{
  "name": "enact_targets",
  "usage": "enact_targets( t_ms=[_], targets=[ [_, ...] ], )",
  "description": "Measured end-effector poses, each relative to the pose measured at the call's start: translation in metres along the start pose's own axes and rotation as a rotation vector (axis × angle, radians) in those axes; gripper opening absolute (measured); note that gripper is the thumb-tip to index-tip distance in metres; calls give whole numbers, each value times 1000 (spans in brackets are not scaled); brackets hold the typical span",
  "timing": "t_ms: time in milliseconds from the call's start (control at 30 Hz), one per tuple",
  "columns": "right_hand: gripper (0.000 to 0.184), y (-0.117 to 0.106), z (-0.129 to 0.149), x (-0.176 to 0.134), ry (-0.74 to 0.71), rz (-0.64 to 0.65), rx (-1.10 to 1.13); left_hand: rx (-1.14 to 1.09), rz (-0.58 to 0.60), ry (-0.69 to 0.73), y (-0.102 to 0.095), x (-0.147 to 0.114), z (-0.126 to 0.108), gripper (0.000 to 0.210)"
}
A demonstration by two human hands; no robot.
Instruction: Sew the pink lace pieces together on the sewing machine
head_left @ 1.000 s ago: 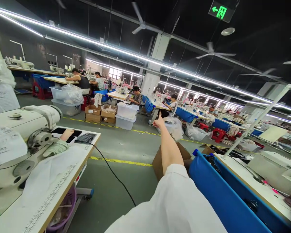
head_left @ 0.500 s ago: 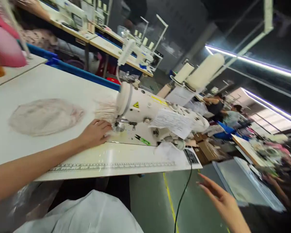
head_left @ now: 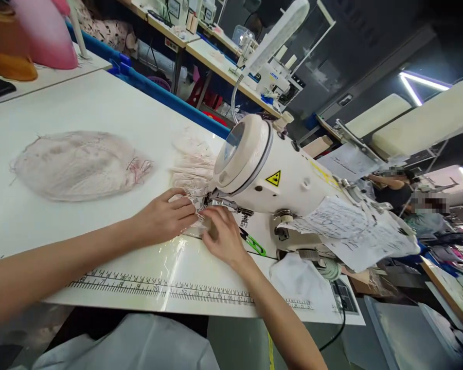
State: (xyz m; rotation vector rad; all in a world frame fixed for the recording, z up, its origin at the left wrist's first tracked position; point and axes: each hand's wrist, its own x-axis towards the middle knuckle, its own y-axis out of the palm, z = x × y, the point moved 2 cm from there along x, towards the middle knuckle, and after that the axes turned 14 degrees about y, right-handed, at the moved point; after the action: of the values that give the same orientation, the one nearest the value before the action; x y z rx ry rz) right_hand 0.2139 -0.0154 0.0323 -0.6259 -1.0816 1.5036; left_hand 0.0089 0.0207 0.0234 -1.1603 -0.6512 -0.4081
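Note:
A white sewing machine (head_left: 289,169) stands on the table, its needle end toward my hands. Gathered pale pink fabric (head_left: 193,167) lies under and behind the presser foot. My left hand (head_left: 167,216) rests on the near left edge of this fabric, fingers bent and pressed together on it. From the right, my right hand (head_left: 224,234) reaches to the presser foot, thumb and fingers pinched at the fabric's edge. The fingertips of both hands are partly hidden near the needle. Green-handled thread snips (head_left: 253,242) lie just right of my right hand.
A flat oval piece of sheer pale fabric (head_left: 81,167) lies on the table (head_left: 42,226) to the left. A printed ruler (head_left: 165,290) runs along the front edge. Written papers (head_left: 332,226) hang on the machine; large thread cones (head_left: 428,123) stand behind it. People sit farther back.
My right hand has come from beyond the table's right end to the presser foot. My left hand stays at the fabric. The view has moved closer to the machine.

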Motion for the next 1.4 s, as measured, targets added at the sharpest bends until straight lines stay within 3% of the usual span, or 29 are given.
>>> enact_targets(
  t_ms=[133,233,400,500,700,967,1233,1400],
  targets=[
    [21,4,-9,1,-83,-61,22,-17,-1,35,-2,4,-3,23],
    [20,3,-12,1,-141,-90,45,-23,7,34,-4,5,-5,27],
    [19,6,-22,-1,-164,-71,89,-80,212,-11,-2,8,1,37],
    [19,11,-26,-3,-171,-110,140,-145,268,28,0,9,5,41],
    [17,11,-22,-6,-153,-147,80,-208,408,-51,6,-1,4,60],
    [24,12,-24,-9,-141,-114,-6,-198,372,-37,8,-5,0,59],
    [17,10,-20,-8,-157,-160,47,-160,393,-6,5,-3,0,57],
    [16,14,-24,-10,-143,-130,-67,-174,351,-27,5,-4,-1,56]
  ],
)
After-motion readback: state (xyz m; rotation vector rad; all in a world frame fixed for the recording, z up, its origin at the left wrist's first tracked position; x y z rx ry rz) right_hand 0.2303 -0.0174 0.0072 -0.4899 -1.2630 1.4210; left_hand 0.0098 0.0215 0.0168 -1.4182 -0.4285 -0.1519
